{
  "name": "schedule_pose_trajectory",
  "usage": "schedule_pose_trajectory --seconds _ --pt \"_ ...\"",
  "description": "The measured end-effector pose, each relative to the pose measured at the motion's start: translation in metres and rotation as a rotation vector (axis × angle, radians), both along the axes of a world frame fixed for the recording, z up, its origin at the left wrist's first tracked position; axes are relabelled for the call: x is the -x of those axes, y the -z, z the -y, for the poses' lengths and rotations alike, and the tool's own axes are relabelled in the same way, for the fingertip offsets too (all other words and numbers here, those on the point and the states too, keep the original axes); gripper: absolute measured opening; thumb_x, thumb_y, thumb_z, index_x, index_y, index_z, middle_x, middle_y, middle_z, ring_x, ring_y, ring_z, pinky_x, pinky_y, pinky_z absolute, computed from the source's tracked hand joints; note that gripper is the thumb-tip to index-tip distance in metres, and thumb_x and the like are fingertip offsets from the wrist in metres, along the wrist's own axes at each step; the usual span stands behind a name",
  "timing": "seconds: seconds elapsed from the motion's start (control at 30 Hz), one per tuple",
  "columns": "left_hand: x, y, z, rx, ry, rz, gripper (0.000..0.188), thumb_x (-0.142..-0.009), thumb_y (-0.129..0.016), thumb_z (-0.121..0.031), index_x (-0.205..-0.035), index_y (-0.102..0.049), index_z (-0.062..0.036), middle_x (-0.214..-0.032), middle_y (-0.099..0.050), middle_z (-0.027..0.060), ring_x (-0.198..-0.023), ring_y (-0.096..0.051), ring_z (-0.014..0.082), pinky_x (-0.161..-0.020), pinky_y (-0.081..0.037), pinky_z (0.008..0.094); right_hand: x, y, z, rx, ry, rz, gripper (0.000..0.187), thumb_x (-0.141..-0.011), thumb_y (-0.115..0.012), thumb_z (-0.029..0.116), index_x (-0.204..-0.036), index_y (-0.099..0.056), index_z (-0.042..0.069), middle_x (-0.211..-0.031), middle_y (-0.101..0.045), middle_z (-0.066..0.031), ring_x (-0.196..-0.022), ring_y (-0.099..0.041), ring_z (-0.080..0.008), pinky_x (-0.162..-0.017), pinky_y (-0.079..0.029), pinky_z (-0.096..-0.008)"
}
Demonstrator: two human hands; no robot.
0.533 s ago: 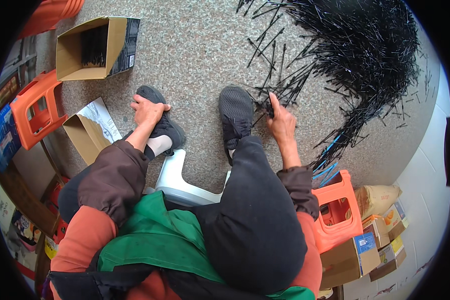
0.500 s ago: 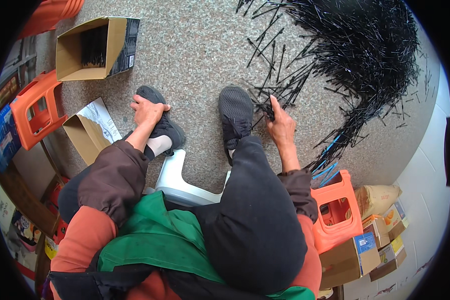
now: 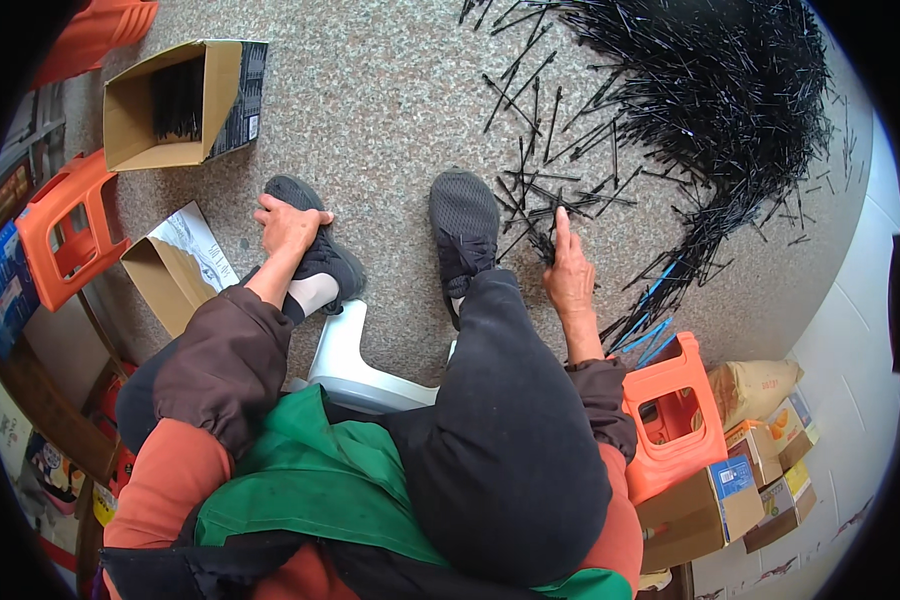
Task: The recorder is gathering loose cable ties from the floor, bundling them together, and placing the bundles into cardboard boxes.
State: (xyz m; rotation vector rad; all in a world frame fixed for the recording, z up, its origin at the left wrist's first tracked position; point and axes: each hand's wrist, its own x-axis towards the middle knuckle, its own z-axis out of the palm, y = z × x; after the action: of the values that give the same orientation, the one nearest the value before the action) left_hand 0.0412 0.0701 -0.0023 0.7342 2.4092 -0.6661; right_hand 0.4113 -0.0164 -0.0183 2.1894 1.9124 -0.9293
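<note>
My left hand [image 3: 289,229] rests on top of my left black shoe [image 3: 320,255], its fingers apart and holding nothing. Over the floor to the right of my other shoe [image 3: 463,225], my right hand [image 3: 571,275] points its index finger forward. A small bunch of thin black plastic sticks [image 3: 543,246] shows at its inner side, apparently gripped by the thumb and curled fingers, which are partly hidden. Just ahead, loose black sticks [image 3: 542,190] lie scattered and crossing. They thin out from a large heap of the same sticks [image 3: 710,90] at the far right.
An open carton [image 3: 155,150] with black sticks inside lies far left. Nearer lies another carton [image 3: 170,275]. Orange stools stand at left [image 3: 70,235] and right [image 3: 675,420]; a white stool [image 3: 345,365] is under me. Blue sticks [image 3: 650,340] and boxes [image 3: 705,505] lie right.
My right hand has drawn back a little toward me, away from the scattered sticks, and the small bunch has come with it. The left hand stays on the shoe. The view has shifted slightly.
</note>
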Motion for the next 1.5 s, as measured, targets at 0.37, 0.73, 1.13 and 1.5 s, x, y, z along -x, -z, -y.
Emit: schedule_pose_trajectory --seconds 0.37,0.73,1.13,1.5 --pt "0.004 0.003 0.0 0.014 0.015 -0.026 0.113 -0.054 -0.081 -0.036 -0.131 -0.008 0.0016 -0.126 -0.031 0.0233 -0.111 -0.046 0.0369 -0.09 -0.044 0.0416 -0.042 0.008 -0.025 -0.297 0.851 -0.184 0.026 -0.074 -0.066 0.023 -0.076 -0.061 -0.002 -0.064 -0.06 -0.0057 -0.059 -0.05 -0.012 -0.056 -0.042 -0.0334" --pt "-0.003 -0.001 -0.002 0.012 0.003 -0.027 0.113 -0.053 -0.081 -0.036 -0.132 -0.009 0.0017 -0.129 -0.029 0.0237 -0.113 -0.045 0.0374 -0.092 -0.042 0.042 -0.07 0.05 -0.03 -0.085 0.934 -0.232 0.026 -0.064 -0.065 0.021 -0.065 -0.057 -0.004 -0.061 -0.058 -0.0061 -0.057 -0.051 -0.0154 -0.056 -0.041 -0.0348" --pt "-0.002 0.003 -0.001 -0.001 -0.002 -0.008 0.112 -0.053 -0.08 -0.036 -0.133 -0.011 0.0016 -0.131 -0.029 0.0246 -0.114 -0.044 0.0382 -0.094 -0.04 0.0419 -0.098 0.042 0.018 -0.029 0.963 -0.22 0.021 -0.073 -0.054 0.021 -0.061 -0.048 0.004 -0.051 -0.044 0.0009 -0.04 -0.038 -0.0076 -0.037 -0.029 -0.0255" --pt "-0.003 0.003 0.0 0.012 0.014 -0.022 0.113 -0.054 -0.081 -0.037 -0.132 -0.009 0.0007 -0.128 -0.03 0.0228 -0.111 -0.047 0.0363 -0.091 -0.043 0.0414 -0.093 0.043 -0.058 -0.153 0.718 -0.091 0.032 -0.07 -0.064 0.027 -0.077 -0.062 -0.004 -0.07 -0.063 -0.012 -0.062 -0.056 -0.0192 -0.064 -0.044 -0.0341"
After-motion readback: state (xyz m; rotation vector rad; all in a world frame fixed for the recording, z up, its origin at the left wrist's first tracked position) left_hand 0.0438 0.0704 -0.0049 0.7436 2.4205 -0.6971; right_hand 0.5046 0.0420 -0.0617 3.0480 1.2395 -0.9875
